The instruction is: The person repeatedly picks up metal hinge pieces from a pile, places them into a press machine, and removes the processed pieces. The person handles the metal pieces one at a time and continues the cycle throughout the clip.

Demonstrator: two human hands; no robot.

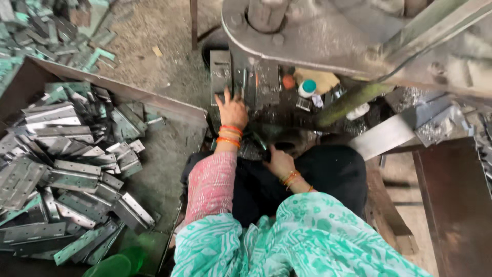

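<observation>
While seated at press, left hand (233,110) spread flat on die block (245,82), steadying hinge plate (221,77); right hand (279,161) curled near lap, grip unclear. Hinge pile (66,164) left, within reach.

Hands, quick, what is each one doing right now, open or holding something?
Left hand: open, fingers spread flat on the metal plates under the press.
Right hand: by the lap, fingers curled; what it holds cannot be told.
</observation>
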